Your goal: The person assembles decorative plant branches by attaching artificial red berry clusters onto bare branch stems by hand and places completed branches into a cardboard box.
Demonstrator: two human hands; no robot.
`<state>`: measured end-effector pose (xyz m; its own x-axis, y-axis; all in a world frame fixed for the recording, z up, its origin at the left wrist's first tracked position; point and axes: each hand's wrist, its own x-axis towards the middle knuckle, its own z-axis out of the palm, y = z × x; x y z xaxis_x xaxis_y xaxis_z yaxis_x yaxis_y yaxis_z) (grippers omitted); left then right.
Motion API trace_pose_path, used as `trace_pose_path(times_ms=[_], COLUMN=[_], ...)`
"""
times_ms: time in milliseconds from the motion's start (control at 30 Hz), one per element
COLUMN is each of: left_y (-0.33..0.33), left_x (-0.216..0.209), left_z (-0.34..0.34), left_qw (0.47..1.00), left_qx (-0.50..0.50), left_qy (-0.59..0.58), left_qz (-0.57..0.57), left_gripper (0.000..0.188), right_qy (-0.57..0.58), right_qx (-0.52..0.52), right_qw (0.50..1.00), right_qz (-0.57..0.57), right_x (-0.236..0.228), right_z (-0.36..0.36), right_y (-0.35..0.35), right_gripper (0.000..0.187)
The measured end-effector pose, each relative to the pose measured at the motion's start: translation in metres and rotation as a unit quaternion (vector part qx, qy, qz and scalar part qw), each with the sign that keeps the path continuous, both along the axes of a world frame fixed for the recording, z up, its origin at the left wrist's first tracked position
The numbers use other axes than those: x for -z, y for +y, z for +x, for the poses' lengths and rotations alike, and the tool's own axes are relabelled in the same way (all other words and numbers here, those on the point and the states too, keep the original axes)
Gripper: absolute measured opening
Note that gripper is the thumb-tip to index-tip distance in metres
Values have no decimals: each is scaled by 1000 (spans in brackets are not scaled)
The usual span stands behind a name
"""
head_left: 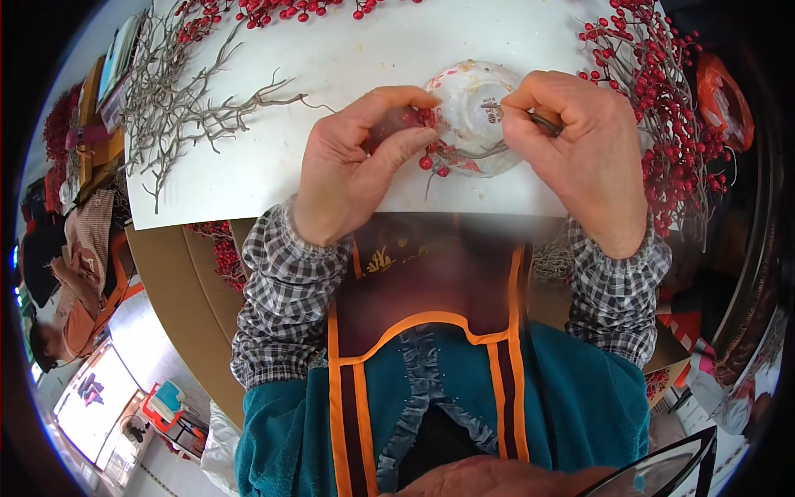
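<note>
My left hand (356, 153) is closed, thumb and fingertips pinching a small sprig of red berries (426, 162). From the sprig a thin grey twig (480, 153) reaches toward my right hand (575, 141). The right hand is closed too, around a slim dark tool (545, 124); a thin tip pokes out past its thumb and forefinger. Its exact kind is hidden by the fingers. Below both hands on the white table lies a round whitish dish (468, 87), smeared with residue and marked with red print.
Bare grey branches (199, 108) spread over the table's left side. Red-berry branches (675, 124) are heaped at the right, with more berries (302, 8) along the far edge. An orange-red plastic bag (725, 103) hangs at right. Another person (79, 290) is at far left.
</note>
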<state>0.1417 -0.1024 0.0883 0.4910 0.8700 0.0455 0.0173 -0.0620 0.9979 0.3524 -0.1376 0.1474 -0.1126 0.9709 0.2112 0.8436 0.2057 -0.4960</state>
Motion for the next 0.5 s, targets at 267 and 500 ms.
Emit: trace_pose_path(times_ms=[267, 500], left_y=[-7, -11], left_x=[1, -1], left_z=[5, 1], left_qw=[999, 999], left_qx=[-7, -13], left_qy=[29, 46], left_qz=[23, 23], left_gripper=[18, 21], right_qy=[-21, 193], right_qx=[-51, 19], right_qw=[998, 981], right_qz=[18, 13], right_x=[5, 22], right_z=[-2, -13], right_y=[-3, -28], right_gripper=[7, 9])
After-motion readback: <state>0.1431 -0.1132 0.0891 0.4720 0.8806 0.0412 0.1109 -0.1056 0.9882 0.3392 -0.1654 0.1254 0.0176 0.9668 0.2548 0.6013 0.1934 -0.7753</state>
